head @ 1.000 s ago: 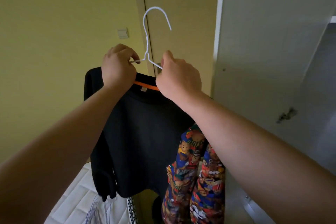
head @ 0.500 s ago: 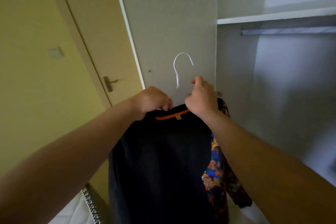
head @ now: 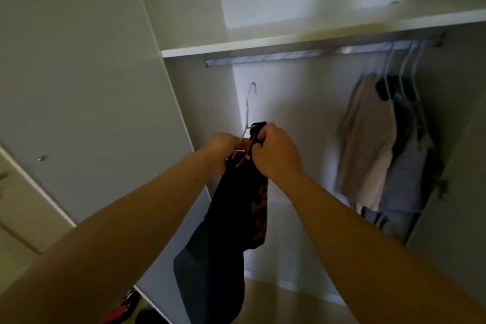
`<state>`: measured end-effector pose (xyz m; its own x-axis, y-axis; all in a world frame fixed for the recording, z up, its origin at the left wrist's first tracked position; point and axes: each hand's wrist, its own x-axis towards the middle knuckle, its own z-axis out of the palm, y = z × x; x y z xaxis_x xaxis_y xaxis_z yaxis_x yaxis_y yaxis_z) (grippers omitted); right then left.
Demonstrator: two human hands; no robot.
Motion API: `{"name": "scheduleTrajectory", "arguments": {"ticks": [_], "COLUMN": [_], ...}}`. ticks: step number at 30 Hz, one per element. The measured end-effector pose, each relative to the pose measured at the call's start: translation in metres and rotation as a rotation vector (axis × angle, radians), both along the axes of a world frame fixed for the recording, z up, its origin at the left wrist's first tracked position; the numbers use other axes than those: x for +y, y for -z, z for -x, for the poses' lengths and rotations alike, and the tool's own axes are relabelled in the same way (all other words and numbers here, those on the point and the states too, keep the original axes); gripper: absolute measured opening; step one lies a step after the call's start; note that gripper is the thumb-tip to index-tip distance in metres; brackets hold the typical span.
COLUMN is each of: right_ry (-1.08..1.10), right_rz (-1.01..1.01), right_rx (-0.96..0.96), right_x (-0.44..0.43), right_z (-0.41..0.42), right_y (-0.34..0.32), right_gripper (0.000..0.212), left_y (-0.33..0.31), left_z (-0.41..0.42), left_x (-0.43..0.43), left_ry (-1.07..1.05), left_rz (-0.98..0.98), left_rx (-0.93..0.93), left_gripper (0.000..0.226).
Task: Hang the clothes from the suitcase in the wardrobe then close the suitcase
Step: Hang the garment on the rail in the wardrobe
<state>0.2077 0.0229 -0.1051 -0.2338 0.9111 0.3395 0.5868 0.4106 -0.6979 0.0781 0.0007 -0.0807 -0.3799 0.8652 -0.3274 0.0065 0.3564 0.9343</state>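
The left hand [head: 219,151] and right hand [head: 278,152] have their fingers curled tight around the white hanger [head: 247,105] and the black top [head: 231,231] on it. The hanger's hook is held up inside the wardrobe, below the rail [head: 276,56] and not touching it.

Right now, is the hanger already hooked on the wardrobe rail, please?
Not hooked: the hanger sits below the rail, held by the left hand and right hand.

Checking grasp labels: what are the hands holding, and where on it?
A hanger carrying a black shirt; left hand and right hand grip its shoulders beside the collar.
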Motion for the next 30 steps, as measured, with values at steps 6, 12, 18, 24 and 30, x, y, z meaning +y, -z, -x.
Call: {"name": "scheduleTrajectory", "arguments": {"ticks": [6,12,18,24,30], "right_ry": [0.069,0.195,0.432,0.580,0.759], "right_rz": [0.134,0.262,0.302,0.262,0.220], "right_rx": [-0.180,-0.298,-0.310,-0.220,-0.216], "right_x": [0.028,0.061,0.108,0.147,0.186], "right_z": [-0.033,-0.056,-0.085,-0.117,-0.134], "right_y": [0.011,0.011,0.013,0.014,0.017], "right_gripper": [0.035,0.029,0.034,0.028,0.036], "left_y": [0.000,-0.008,-0.009,-0.013,-0.007], "left_z": [-0.035,-0.071,-0.111,-0.155,-0.183], "left_x": [0.086,0.167,0.236,0.295,0.347], "left_ry": [0.194,0.378,0.600,0.749,0.847], "left_rz": [-0.086,-0.170,-0.262,-0.303,-0.316], "left_rx": [-0.015,-0.160,-0.095,-0.079,-0.064], "left_gripper": [0.013,0.018,0.010,0.007,0.007]}}
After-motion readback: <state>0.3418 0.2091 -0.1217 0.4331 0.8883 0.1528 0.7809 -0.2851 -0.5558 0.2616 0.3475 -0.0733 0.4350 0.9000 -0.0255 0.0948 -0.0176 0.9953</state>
